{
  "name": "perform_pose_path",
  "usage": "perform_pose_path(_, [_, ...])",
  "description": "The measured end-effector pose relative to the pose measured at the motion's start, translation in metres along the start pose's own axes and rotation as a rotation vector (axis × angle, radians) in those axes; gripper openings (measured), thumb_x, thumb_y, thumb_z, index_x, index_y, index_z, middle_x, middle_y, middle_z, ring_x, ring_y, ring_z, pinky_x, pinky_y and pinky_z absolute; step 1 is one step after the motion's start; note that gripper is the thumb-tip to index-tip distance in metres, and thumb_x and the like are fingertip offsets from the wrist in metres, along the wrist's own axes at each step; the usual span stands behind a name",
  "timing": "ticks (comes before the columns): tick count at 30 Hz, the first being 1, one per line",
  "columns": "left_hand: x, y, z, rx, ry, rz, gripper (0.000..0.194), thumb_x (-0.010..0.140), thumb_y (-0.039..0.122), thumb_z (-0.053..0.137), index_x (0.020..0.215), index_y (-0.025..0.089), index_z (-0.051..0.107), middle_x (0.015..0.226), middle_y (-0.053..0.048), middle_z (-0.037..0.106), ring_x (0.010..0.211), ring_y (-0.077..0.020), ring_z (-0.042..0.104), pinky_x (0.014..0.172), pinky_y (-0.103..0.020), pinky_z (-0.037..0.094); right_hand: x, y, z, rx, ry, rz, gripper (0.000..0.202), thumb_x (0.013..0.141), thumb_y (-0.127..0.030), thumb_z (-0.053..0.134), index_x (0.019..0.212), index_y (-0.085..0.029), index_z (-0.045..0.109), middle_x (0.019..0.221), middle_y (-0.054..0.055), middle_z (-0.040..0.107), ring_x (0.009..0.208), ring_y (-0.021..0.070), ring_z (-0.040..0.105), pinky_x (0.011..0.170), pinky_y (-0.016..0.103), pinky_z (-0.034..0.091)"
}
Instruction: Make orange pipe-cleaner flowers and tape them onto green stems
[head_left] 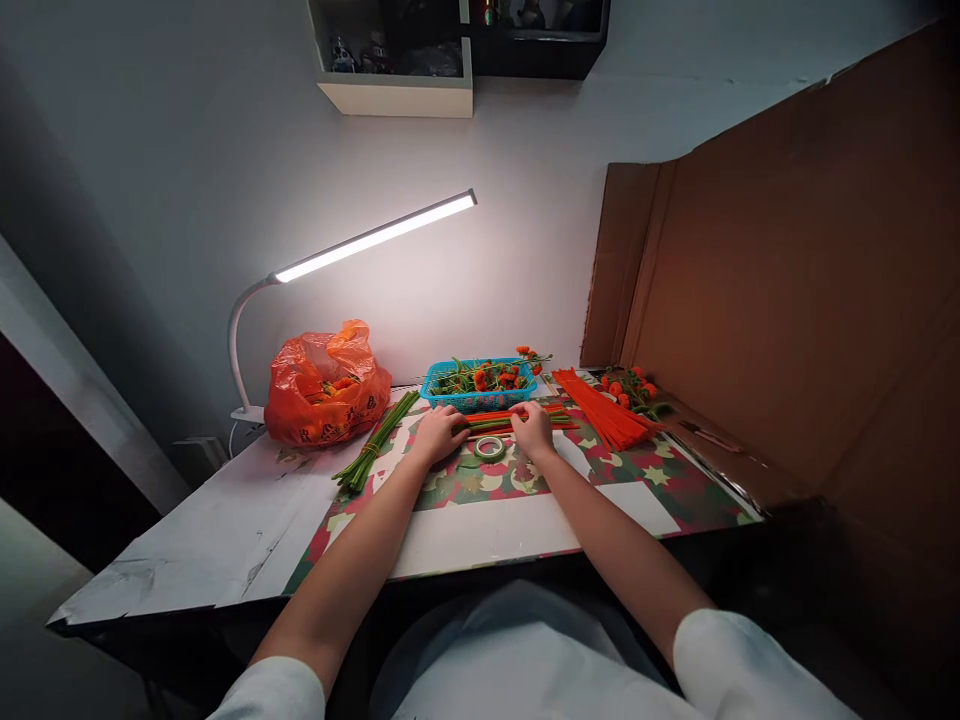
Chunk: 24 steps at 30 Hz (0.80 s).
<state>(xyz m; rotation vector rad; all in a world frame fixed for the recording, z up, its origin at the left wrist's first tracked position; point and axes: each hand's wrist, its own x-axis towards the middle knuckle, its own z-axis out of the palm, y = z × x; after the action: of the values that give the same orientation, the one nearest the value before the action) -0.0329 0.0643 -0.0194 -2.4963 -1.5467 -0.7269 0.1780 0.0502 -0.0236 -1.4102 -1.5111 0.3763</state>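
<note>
Thin orange and green stems [491, 424] lie side by side across the patterned mat, between my two hands. My left hand [441, 434] rests at their left end, fingers stretched over them. At their right part is my right hand [531, 428], its thumb and fingertips drawn together; whatever they pinch is too small to make out. A roll of green tape [490, 449] lies flat on the mat just in front of the stems. Behind them stands a blue basket [480, 402] holding orange flowers with green stems.
A tied bundle of green stems [376, 445] lies left, beside an orange plastic bag [326, 390]. Orange chenille stems [604, 410] and finished-looking orange flowers [628, 386] are at right, near a tall cardboard sheet [787, 280]. A lit lamp [375, 238] reaches over the table.
</note>
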Motion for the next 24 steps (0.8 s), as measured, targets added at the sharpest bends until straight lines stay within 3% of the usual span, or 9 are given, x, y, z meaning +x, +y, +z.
perform_pose_path(4, [-0.001,-0.002,0.007,-0.001,-0.013,-0.072,0.025,0.083,0.025,0.052,0.103,0.021,0.066,0.103,-0.009,0.063,0.100,-0.0253,0.055,0.086,-0.037,0.043,-0.002,0.002,-0.001,-0.197,-0.040,-0.042,0.026,0.079,-0.018,0.045,0.092,-0.019,0.067,0.105,0.009,0.063,0.101,0.0243,0.052,0.078,0.033,0.040])
perform_pose_path(12, [-0.006,-0.005,0.013,-0.078,0.008,-0.076,0.019,0.085,0.025,0.050,0.091,0.020,0.067,0.099,-0.008,0.062,0.095,-0.0222,0.056,0.081,-0.033,0.045,0.009,-0.001,0.011,-0.446,-0.185,-0.119,0.035,0.089,-0.015,0.037,0.109,-0.022,0.065,0.120,0.009,0.059,0.112,0.0242,0.048,0.090,0.038,0.034])
perform_pose_path(16, [-0.008,-0.004,0.012,-0.144,0.026,-0.041,0.022,0.085,0.031,0.051,0.083,0.021,0.071,0.098,-0.007,0.066,0.093,-0.0211,0.056,0.084,-0.033,0.043,0.030,-0.011,0.016,-0.560,-0.455,-0.291,0.036,0.089,-0.013,0.042,0.118,-0.023,0.061,0.127,0.009,0.057,0.117,0.0254,0.048,0.093,0.039,0.034])
perform_pose_path(19, [-0.008,-0.002,0.009,-0.099,0.044,-0.023,0.023,0.084,0.034,0.054,0.076,0.022,0.072,0.093,-0.006,0.067,0.090,-0.0217,0.056,0.085,-0.035,0.042,0.040,-0.016,0.018,-0.633,-0.585,-0.322,0.041,0.087,-0.014,0.050,0.126,-0.025,0.056,0.132,0.009,0.055,0.121,0.0278,0.046,0.094,0.041,0.034])
perform_pose_path(24, [-0.009,0.002,0.008,-0.075,0.033,-0.078,0.023,0.084,0.033,0.055,0.078,0.022,0.074,0.087,-0.007,0.064,0.084,-0.0212,0.057,0.076,-0.033,0.042,0.040,-0.015,0.023,-0.658,-0.558,-0.345,0.032,0.086,-0.012,0.051,0.115,-0.021,0.060,0.124,0.011,0.058,0.117,0.0262,0.050,0.091,0.037,0.037])
